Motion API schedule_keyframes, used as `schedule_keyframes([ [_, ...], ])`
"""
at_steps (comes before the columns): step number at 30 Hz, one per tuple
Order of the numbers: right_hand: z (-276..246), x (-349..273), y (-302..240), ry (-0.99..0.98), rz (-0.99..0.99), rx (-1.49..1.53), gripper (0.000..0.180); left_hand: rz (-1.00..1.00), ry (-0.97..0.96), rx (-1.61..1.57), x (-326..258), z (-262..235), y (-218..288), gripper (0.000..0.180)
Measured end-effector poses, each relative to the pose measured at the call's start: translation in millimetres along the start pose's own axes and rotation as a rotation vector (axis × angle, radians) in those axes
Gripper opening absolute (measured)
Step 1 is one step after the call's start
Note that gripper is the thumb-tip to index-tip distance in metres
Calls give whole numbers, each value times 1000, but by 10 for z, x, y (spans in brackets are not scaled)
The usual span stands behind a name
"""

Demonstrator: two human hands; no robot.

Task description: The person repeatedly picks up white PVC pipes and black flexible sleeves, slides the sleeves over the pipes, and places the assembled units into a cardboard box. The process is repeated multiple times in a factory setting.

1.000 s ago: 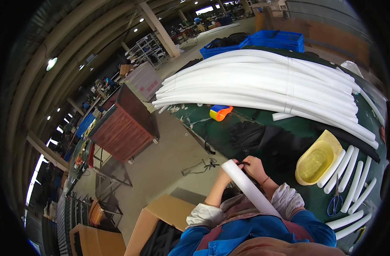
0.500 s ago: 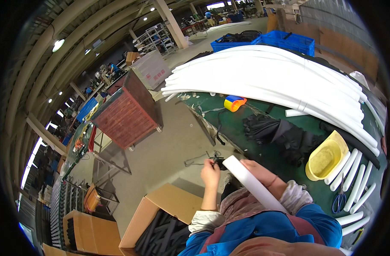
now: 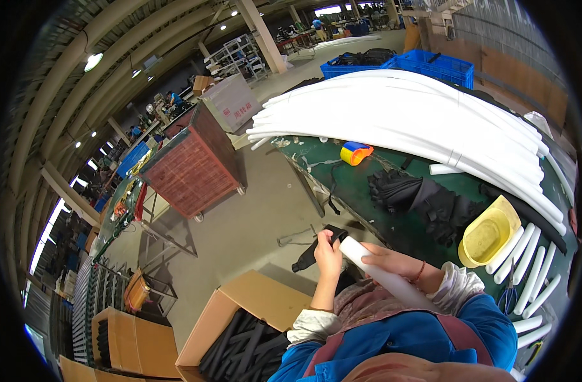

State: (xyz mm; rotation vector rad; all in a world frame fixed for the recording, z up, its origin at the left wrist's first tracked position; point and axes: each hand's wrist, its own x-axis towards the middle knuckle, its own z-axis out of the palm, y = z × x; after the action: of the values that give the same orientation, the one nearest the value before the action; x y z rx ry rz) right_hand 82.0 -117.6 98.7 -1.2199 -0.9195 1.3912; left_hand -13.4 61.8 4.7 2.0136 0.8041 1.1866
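A short white foam tube lies slanted across my front, its upper end pointing away from me. My right hand is wrapped round it near that end. My left hand pinches a black fabric sleeve right at the tube's end; the sleeve's lower part hangs off to the left. Whether the tube's tip sits inside the sleeve I cannot tell. On the green table, a pile of similar black fabric sleeves lies beyond my right hand.
Long white foam tubes cover the table's far side. A yellow scoop-like container, scissors and short white tubes are at the right. A roll of coloured tape lies near the edge. A carton of black tubes stands lower left.
The black fabric has been opened out and brought up to the tube's end by my left hand. My right hand has come forward over the tube, closer to its end.
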Motion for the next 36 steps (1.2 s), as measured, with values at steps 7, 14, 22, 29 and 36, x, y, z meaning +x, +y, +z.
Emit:
schedule_keyframes([
  [7, 1, 344, -30, 44, 83, 194, 39, 45, -21, 128, -118, -24, 125, 20],
  [14, -8, 461, 78, 112, -100, 12, 37, -25, 12, 69, -350, 121, 72, 23],
  [22, -157, 541, 469, 264, -338, -381, 41, -459, -98, -744, -281, 160, -116, 12],
  [29, -28, 381, 332, 261, -372, -530, 44, -733, -212, -1131, -222, 107, -93, 10],
  [36, -252, 545, 653, 595, -490, -420, 27, -396, -195, -689, -247, 226, 127, 9],
])
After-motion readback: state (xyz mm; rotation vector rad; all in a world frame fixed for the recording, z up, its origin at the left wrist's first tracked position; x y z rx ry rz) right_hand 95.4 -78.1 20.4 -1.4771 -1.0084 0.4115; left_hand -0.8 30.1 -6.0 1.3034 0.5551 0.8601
